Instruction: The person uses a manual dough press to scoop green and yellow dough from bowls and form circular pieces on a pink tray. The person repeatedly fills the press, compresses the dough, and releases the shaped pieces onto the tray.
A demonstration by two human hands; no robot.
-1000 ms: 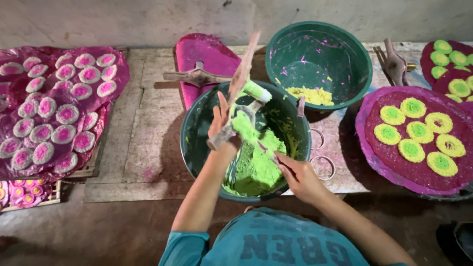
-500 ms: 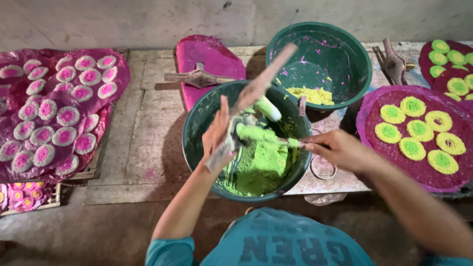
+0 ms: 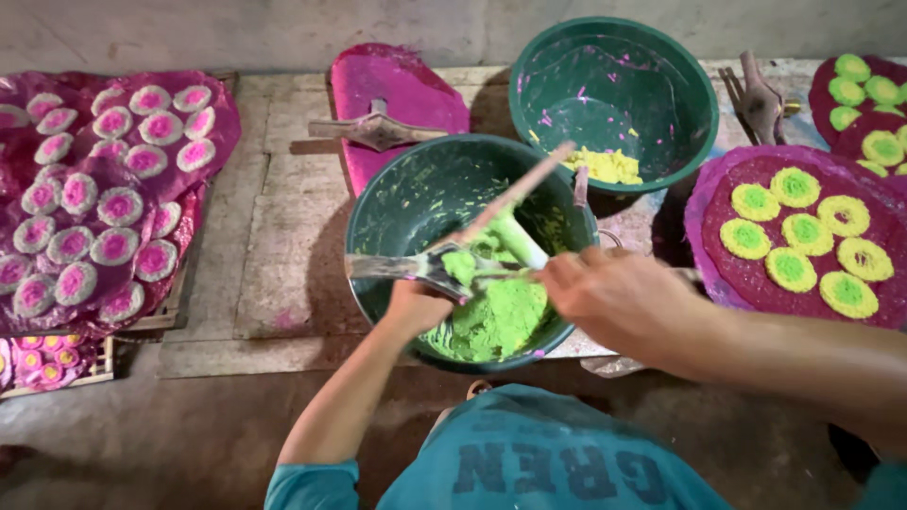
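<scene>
The left hand [image 3: 416, 304] is closed around the handle end of a metal press tool [image 3: 416, 266], holding it level over the near dark green basin [image 3: 378, 217], so that any dough that drops lands back in the basin. The right hand [image 3: 619, 297] is curled shut on a thin wooden stick [image 3: 515, 194] smeared with green, its tip meeting the tool's mouth where a lump of green dough [image 3: 460, 265] sits; the angle suits scraping or packing dough there. More green dough [image 3: 496, 321] is heaped in the basin's near side, directly under both hands.

Behind it stands a second green basin [image 3: 661, 76] with a small pile of yellow dough [image 3: 605, 166], near enough to reach. To the right, a purple-covered tray [image 3: 709, 236] carries yellow rings with green centres [image 3: 795, 187], spaced apart. To the left, white-and-pink pieces [image 3: 118, 206] lie in rows on purple sheeting. Another wooden press [image 3: 376, 130] rests on a pink board on the tabletop [image 3: 283, 246].
</scene>
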